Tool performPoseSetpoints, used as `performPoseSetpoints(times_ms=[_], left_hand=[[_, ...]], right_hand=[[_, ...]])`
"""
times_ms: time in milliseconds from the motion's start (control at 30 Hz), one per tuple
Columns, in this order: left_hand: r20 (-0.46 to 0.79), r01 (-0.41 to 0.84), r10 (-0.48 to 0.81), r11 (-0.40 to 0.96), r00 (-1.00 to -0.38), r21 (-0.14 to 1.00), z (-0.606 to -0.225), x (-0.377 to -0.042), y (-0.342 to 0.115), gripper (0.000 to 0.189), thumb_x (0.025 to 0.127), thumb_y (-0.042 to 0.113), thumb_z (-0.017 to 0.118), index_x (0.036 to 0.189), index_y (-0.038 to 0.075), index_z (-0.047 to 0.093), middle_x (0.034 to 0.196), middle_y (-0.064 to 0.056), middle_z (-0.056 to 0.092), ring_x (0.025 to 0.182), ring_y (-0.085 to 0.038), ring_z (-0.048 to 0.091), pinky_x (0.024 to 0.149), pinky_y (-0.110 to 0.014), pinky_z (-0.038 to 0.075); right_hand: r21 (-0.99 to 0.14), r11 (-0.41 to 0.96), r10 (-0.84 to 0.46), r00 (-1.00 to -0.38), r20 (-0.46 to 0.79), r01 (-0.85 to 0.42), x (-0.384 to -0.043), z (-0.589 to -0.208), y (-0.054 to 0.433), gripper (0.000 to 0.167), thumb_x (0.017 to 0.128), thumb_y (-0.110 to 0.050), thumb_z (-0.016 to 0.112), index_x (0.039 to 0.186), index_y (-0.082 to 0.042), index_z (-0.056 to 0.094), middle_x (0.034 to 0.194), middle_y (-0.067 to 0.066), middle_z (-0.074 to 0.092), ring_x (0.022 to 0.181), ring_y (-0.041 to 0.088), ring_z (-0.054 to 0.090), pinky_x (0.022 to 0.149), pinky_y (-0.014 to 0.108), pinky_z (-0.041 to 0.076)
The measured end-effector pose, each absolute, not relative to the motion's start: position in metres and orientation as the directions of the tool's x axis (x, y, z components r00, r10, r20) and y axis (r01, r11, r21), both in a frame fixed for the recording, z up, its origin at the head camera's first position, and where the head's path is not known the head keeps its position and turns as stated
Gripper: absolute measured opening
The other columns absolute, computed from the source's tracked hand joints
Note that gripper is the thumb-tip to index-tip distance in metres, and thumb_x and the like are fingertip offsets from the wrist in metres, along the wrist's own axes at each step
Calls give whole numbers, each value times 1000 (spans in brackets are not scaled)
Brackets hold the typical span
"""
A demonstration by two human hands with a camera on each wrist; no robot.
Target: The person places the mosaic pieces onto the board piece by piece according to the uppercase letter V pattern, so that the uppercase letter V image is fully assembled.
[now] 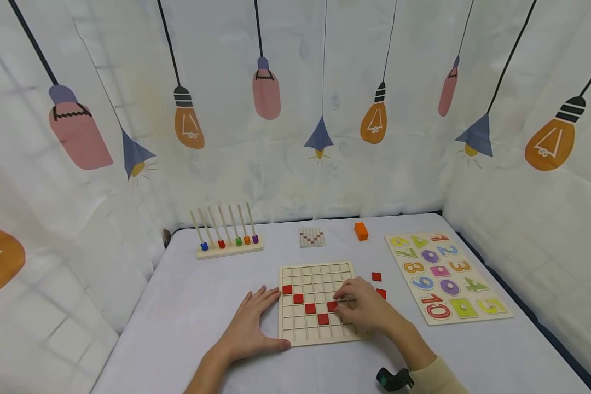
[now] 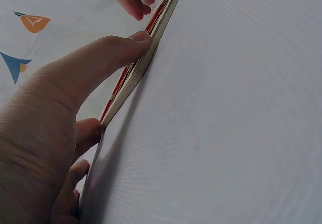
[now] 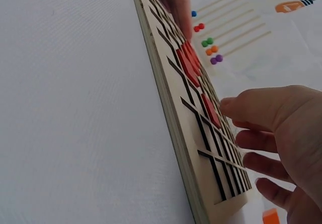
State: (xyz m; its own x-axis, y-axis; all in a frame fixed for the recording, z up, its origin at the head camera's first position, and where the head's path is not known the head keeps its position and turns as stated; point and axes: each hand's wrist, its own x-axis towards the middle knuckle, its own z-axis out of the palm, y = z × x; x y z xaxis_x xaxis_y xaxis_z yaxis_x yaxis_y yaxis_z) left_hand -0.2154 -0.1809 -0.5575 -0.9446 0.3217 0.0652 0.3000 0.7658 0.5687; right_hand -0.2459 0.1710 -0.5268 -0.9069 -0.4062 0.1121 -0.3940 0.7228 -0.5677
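A wooden grid board (image 1: 300,334) lies on the table, with several red square tiles (image 1: 310,309) seated in its cells in a descending diagonal that turns up at the right. My left hand (image 1: 248,325) is spread along the board's left side, its thumb on the near-left corner and its fingertips at the left edge. Over the right part of the board is my right hand (image 1: 361,306), its fingertips beside the rightmost seated red tile (image 3: 211,110). In the right wrist view its thumb and fingers are apart, with nothing between them.
Two loose red tiles (image 1: 376,277) lie right of the board, one partly hidden by the right hand. Behind stand a patterned card (image 1: 312,237), an orange block (image 1: 361,231) and a bead peg rack (image 1: 230,250). A number puzzle board (image 1: 409,282) lies at the right.
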Motion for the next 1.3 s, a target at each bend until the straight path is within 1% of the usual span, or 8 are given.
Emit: performPoseSetpoints(times_ms=[133, 333, 533, 733, 867, 1067, 1167, 1300], left_hand=[[68, 302, 322, 765, -944, 569, -557, -215, -181, 125, 65, 87, 87, 168, 24, 52, 174, 10, 49, 173, -28, 27, 142, -64, 13], [69, 304, 323, 769, -944, 562, -556, -214, -181, 125, 65, 88, 87, 168, 25, 52, 174, 11, 49, 173, -28, 27, 142, -64, 13], [63, 301, 324, 766, -944, 568, -555, -214, -181, 125, 65, 88, 87, 168, 24, 52, 174, 10, 49, 173, -28, 26, 142, -64, 13], [62, 299, 322, 766, -945, 570, -554, -213, -181, 125, 65, 88, 87, 168, 25, 52, 174, 10, 49, 173, -28, 26, 143, -63, 13], [65, 302, 324, 764, -944, 571, -555, -214, -181, 126, 65, 88, 87, 168, 25, 52, 174, 11, 48, 173, -27, 26, 143, -63, 13], [67, 305, 327, 760, -942, 574, -555, -214, -181, 126, 65, 88, 87, 168, 25, 52, 174, 10, 49, 173, -28, 26, 143, -63, 12], [66, 305, 328, 760, -942, 574, -556, -214, -181, 126, 65, 89, 87, 168, 25, 52, 174, 10, 49, 173, -28, 26, 143, -63, 12], [67, 304, 326, 762, -943, 571, -556, -214, -180, 126, 65, 89, 86, 168, 24, 52, 174, 9, 49, 173, -28, 26, 143, -63, 13]], right_hand=[[-574, 723, -386, -914, 126, -385, -243, -522, 178, 21, 97, -29, 87, 118, -30, 82, 119, -21, 70, 116, 5, 60, 106, 40, 61], [-571, 720, -370, -915, 163, -393, -239, -517, 192, 23, 98, -28, 87, 120, -27, 80, 117, -16, 73, 114, 6, 66, 108, 44, 61], [-579, 716, -353, -918, 181, -390, -239, -516, 210, 27, 98, -27, 87, 124, -24, 79, 117, -11, 76, 114, 11, 68, 101, 43, 63], [-590, 731, -309, -937, 162, -344, -240, -518, 224, 30, 97, -25, 88, 126, -24, 79, 119, -9, 75, 114, 14, 68, 102, 45, 64], [-575, 754, -275, -948, 161, -317, -240, -518, 231, 32, 95, -26, 89, 126, -25, 79, 119, -10, 75, 113, 15, 68, 101, 43, 64], [-570, 762, -252, -952, 175, -307, -241, -518, 243, 34, 94, -24, 91, 127, -21, 80, 117, -6, 77, 110, 21, 67, 96, 42, 64], [-567, 774, -229, -959, 167, -284, -242, -520, 249, 34, 94, -24, 91, 126, -21, 80, 117, -6, 77, 110, 19, 67, 95, 37, 64], [-570, 779, -213, -965, 151, -261, -244, -523, 255, 34, 94, -25, 91, 126, -21, 79, 119, -5, 76, 110, 16, 67, 96, 36, 63]])
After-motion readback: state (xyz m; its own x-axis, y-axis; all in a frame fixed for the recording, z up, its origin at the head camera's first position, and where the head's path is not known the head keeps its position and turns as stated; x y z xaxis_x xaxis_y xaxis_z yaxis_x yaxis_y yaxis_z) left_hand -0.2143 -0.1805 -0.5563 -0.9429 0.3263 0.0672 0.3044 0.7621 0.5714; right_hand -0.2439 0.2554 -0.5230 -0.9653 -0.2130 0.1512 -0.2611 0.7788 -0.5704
